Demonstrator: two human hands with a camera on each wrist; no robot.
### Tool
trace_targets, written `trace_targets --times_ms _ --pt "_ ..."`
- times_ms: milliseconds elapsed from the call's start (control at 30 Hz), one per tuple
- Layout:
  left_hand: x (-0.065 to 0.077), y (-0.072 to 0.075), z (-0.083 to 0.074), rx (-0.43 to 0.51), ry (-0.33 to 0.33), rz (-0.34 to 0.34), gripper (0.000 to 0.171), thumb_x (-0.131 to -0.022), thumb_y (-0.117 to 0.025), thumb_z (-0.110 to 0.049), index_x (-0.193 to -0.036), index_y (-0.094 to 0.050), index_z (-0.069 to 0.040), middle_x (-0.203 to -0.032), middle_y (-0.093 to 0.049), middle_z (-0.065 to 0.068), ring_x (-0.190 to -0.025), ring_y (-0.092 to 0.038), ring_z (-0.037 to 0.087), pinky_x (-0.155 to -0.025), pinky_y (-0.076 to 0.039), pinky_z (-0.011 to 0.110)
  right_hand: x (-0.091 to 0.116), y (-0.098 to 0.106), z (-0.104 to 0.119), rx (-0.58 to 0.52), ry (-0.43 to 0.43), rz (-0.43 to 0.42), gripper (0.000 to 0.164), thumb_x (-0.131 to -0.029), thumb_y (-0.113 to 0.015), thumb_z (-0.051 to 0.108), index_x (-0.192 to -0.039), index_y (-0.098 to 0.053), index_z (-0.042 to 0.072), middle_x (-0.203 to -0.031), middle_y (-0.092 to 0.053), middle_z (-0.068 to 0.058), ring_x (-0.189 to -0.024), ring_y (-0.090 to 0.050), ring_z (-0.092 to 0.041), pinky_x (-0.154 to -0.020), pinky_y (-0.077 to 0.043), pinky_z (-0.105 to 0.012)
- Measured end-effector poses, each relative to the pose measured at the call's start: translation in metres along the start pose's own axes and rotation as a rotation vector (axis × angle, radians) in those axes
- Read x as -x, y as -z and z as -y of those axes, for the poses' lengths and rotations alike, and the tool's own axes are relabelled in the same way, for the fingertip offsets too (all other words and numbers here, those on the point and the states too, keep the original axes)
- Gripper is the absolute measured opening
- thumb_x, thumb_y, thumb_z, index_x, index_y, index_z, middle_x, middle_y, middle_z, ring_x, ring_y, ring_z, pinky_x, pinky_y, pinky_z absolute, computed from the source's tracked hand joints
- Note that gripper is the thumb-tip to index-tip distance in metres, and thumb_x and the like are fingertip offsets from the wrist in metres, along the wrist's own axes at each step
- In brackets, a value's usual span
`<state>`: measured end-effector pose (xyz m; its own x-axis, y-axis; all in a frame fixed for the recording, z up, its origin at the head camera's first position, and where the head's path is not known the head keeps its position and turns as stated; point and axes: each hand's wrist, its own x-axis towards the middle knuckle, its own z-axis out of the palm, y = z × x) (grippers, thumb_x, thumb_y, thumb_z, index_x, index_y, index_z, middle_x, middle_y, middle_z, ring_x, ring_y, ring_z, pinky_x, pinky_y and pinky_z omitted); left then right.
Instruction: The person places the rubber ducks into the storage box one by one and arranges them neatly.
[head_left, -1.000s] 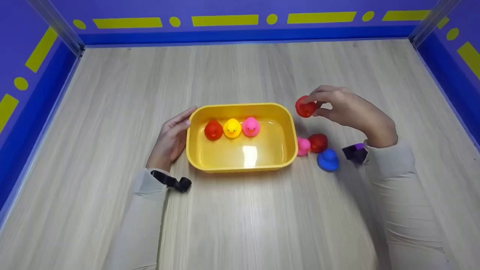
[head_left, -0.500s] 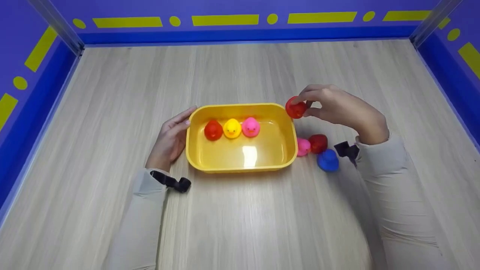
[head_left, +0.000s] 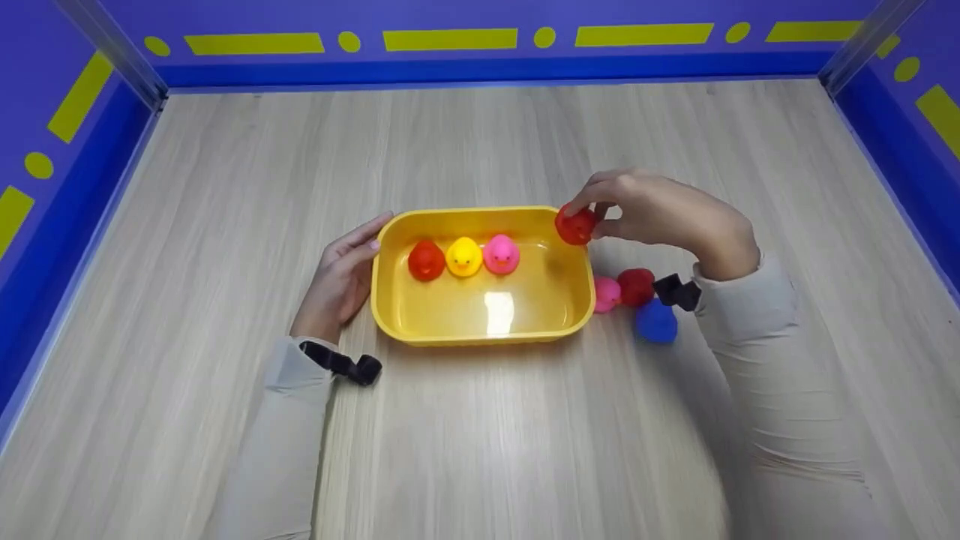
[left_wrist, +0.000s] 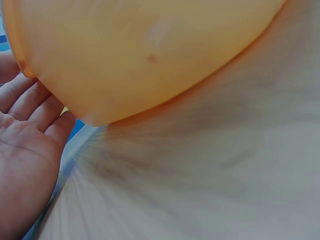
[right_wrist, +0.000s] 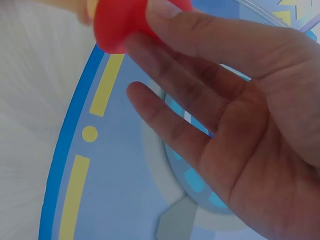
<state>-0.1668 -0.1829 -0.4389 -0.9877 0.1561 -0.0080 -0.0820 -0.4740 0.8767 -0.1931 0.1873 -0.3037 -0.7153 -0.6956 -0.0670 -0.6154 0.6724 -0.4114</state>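
A red rubber duck [head_left: 575,226] is pinched by my right hand [head_left: 656,210], over the back right corner of the yellow bin [head_left: 480,337]. In the right wrist view the thumb and fingertips press the red duck [right_wrist: 120,22], the lower fingers lying free. My left hand [head_left: 341,277] rests against the bin's left side, fingers straight along the back corner. Its palm [left_wrist: 30,150] faces the bin's wall [left_wrist: 150,55] in the left wrist view. Inside, a red duck [head_left: 427,261], a yellow duck [head_left: 464,257] and a pink duck [head_left: 501,255] sit in a row.
On the table [head_left: 480,442], right of the bin, lie a pink duck [head_left: 607,294], a dark red duck [head_left: 637,287] and a blue duck [head_left: 656,322], partly hidden by the right wrist's black camera [head_left: 677,292]. Blue panels [head_left: 480,71] border the table.
My right hand has carried the red duck leftward, from beside the bin to over its back right corner. The left hand, the bin and the other ducks have stayed put.
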Motion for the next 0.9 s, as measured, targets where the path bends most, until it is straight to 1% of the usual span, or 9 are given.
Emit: trace_targets --times_ms 100,300,500,667,900 --pt "0.000 -0.001 0.000 -0.001 0.005 -0.005 0.047 -0.094 -0.045 0.004 -0.141 -0.039 0.010 -0.127 -0.062 0.003 -0.119 -0.057 0.014 -0.104 -0.047 0.027 -0.004 0.001 0.004 -0.012 -0.009 0.025 0.033 -0.080 -0.072 -0.005 -0.111 -0.070 0.007 -0.107 -0.068 -0.007 -0.096 -0.066 -0.020 -0.085 -0.058 -0.036" --pt "0.000 -0.002 -0.001 -0.002 0.007 -0.018 0.048 -0.093 -0.046 0.004 -0.140 -0.039 0.010 -0.128 -0.062 0.004 -0.119 -0.057 0.014 -0.105 -0.046 0.027 -0.013 0.003 0.011 0.008 -0.031 0.059 0.032 -0.080 -0.072 -0.005 -0.110 -0.071 0.007 -0.107 -0.069 -0.007 -0.094 -0.066 -0.023 -0.085 -0.058 -0.036" --pt "-0.001 -0.002 0.000 0.004 -0.001 -0.012 0.046 -0.094 -0.047 0.004 -0.139 -0.041 0.009 -0.127 -0.062 0.004 -0.119 -0.058 0.014 -0.104 -0.046 0.027 -0.023 0.002 0.017 0.049 -0.105 0.130 0.031 -0.083 -0.070 -0.002 -0.112 -0.070 0.007 -0.108 -0.069 -0.009 -0.093 -0.065 -0.025 -0.085 -0.058 -0.038" --pt "-0.001 -0.001 0.000 0.009 -0.002 -0.004 0.046 -0.094 -0.045 0.005 -0.140 -0.040 0.010 -0.126 -0.063 0.003 -0.119 -0.058 0.014 -0.104 -0.046 0.027 -0.031 0.000 0.022 0.068 -0.164 0.185 0.032 -0.084 -0.068 -0.003 -0.114 -0.069 0.009 -0.110 -0.068 -0.009 -0.096 -0.064 -0.026 -0.085 -0.058 -0.039" --pt "-0.002 0.001 0.001 0.020 -0.004 -0.003 0.046 -0.093 -0.049 0.004 -0.138 -0.043 0.010 -0.123 -0.064 0.003 -0.116 -0.058 0.014 -0.102 -0.048 0.026 -0.042 -0.002 0.028 0.075 -0.196 0.234 0.034 -0.083 -0.069 -0.003 -0.114 -0.069 0.009 -0.110 -0.067 -0.009 -0.096 -0.061 -0.026 -0.087 -0.058 -0.039"
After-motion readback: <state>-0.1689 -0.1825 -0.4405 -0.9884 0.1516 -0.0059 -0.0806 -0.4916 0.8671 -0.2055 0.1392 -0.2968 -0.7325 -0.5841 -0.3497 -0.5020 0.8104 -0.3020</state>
